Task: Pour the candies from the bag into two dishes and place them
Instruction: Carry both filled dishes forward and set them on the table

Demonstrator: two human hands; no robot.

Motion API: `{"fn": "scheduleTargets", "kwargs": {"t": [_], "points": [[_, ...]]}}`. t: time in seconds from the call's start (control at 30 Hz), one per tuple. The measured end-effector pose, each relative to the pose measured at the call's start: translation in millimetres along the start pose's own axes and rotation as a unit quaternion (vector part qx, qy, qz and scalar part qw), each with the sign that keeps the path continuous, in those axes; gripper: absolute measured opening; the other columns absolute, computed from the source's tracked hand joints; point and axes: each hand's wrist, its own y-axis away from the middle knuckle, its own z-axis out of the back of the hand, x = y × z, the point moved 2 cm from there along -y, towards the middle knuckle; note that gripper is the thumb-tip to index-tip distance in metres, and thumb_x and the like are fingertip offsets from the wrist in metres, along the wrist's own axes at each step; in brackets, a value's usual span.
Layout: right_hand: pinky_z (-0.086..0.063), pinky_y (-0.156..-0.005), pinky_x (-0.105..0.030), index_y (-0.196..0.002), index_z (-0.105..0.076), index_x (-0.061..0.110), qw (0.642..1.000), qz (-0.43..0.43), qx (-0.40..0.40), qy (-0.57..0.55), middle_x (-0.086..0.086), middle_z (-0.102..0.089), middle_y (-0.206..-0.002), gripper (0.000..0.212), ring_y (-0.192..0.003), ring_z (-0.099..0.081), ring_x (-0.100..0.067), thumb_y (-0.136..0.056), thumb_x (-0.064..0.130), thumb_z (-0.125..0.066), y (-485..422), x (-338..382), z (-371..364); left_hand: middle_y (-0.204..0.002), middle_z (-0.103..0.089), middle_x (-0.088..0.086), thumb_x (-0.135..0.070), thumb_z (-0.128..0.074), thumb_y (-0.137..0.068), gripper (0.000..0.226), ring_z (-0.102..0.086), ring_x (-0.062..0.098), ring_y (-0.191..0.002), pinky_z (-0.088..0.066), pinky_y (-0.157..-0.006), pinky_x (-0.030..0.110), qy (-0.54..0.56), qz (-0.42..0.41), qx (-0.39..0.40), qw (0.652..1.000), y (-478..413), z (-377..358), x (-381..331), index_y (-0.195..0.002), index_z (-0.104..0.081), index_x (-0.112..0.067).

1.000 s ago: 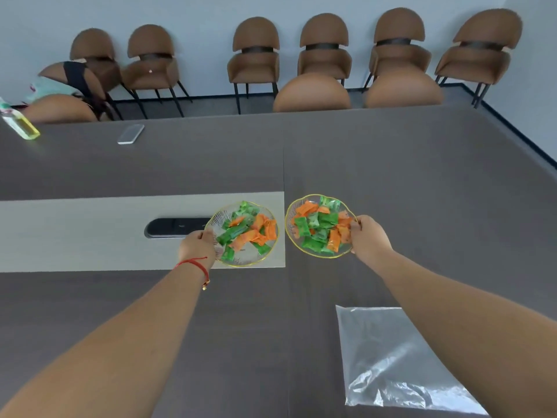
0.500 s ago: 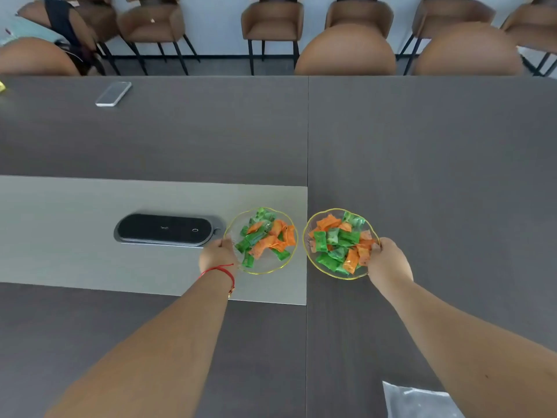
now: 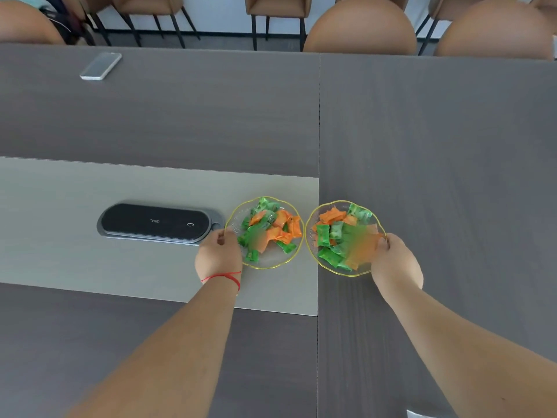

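Two clear glass dishes with gold rims hold green and orange wrapped candies. The left dish (image 3: pixel 291 262) is over the light grey strip of the table, and my left hand (image 3: pixel 218 256) grips its near left rim. The right dish (image 3: pixel 319 257) is over the dark table surface just right of the seam, with my right hand (image 3: pixel 394 263) gripping its near right rim. The dishes are side by side, a small gap between them. Only a corner of the clear plastic bag (image 3: pixel 414 414) shows at the bottom edge.
A black oval panel (image 3: pixel 156 222) is set into the light strip (image 3: pixel 60 236) just left of the left dish. A phone (image 3: pixel 101 65) lies at the far left of the table. Brown chairs (image 3: pixel 358 28) line the far edge.
The view has tilted down and moved in over the table, so the bag has slid almost out of sight. Both hands keep hold of the dishes, now further out over the table.
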Motion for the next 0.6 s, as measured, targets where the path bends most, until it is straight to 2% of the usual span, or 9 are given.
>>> {"fn": "scheduleTargets", "kwargs": {"t": [0.1,0.2,0.27,0.3,0.4,0.53,0.6], "points": [[-0.039,-0.057,-0.03,-0.094,-0.055,0.026,0.999,0.015,-0.029,0.003,0.002,-0.063,-0.079,0.036,-0.069,-0.057,-0.022,-0.099,0.036,-0.021,4.6,0.4,-1.0,-0.075,-0.064,0.001,-0.037,-0.045,-0.084,0.023,-0.057,0.026,-0.076,-0.041,-0.067,0.03,0.052,-0.019,-0.032,0.998,3.4,-2.0,5.0,-0.078,-0.062,-0.023],[-0.041,-0.066,-0.032,-0.123,-0.055,0.034,0.998,0.03,-0.056,-0.025,0.004,-0.068,-0.095,0.041,-0.087,-0.062,-0.027,-0.098,0.038,-0.023,13.1,-1.4,-3.3,-0.069,-0.059,-0.004,-0.037,-0.048,-0.081,0.019,-0.058,0.026,-0.084,-0.047,-0.075,0.035,0.089,-0.011,-0.069,0.994,1.0,-4.2,7.8,-0.084,-0.061,-0.023],[-0.038,-0.072,-0.034,-0.142,-0.042,0.028,0.994,0.043,-0.086,-0.059,0.001,-0.067,-0.104,0.047,-0.103,-0.061,-0.03,-0.098,0.037,-0.03,18.1,-3.5,-4.6,-0.063,-0.054,-0.007,-0.035,-0.05,-0.081,0.022,-0.058,0.027,-0.084,-0.047,-0.076,0.037,0.103,-0.007,-0.086,0.991,-0.3,-5.8,8.3,-0.093,-0.058,-0.019],[-0.036,-0.072,-0.034,-0.145,-0.038,0.023,0.99,0.042,-0.105,-0.087,0.002,-0.064,-0.099,0.049,-0.104,-0.06,-0.03,-0.098,0.035,-0.034,18.4,-4.5,-4.4,-0.062,-0.052,-0.007,-0.036,-0.05,-0.08,0.024,-0.057,0.028,-0.082,-0.047,-0.075,0.037,0.107,-0.01,-0.091,0.99,-0.4,-6.5,8.6,-0.095,-0.056,-0.017],[-0.033,-0.073,-0.034,-0.14,-0.041,0.017,0.983,0.026,-0.13,-0.13,0.006,-0.057,-0.095,0.046,-0.101,-0.057,-0.028,-0.096,0.031,-0.041,14.4,-6.4,-4.9,-0.061,-0.05,-0.008,-0.039,-0.047,-0.079,0.028,-0.055,0.029,-0.077,-0.043,-0.069,0.033,0.11,-0.029,-0.106,0.988,-0.8,-9.6,10.4,-0.093,-0.053,-0.015],[-0.036,-0.072,-0.033,-0.123,-0.049,0.023,0.99,0.03,-0.112,-0.081,0.001,-0.064,-0.108,0.033,-0.096,-0.059,-0.028,-0.093,0.033,-0.038,11.3,-6.3,-9.5,-0.062,-0.048,-0.009,-0.04,-0.046,-0.081,0.028,-0.052,0.028,-0.074,-0.036,-0.068,0.03,0.102,-0.034,-0.116,0.987,-2.2,-11.5,12.8,-0.09,-0.052,-0.015],[-0.038,-0.07,-0.033,-0.12,-0.049,0.023,0.991,0.033,-0.111,-0.071,0.001,-0.065,-0.108,0.031,-0.093,-0.059,-0.028,-0.093,0.033,-0.037,10.4,-5.9,-10.7,-0.061,-0.048,-0.009,-0.041,-0.045,-0.081,0.026,-0.051,0.028,-0.073,-0.035,-0.068,0.03,0.104,-0.04,-0.116,0.987,-2.3,-11.8,12.1,-0.087,-0.051,-0.016]]}}
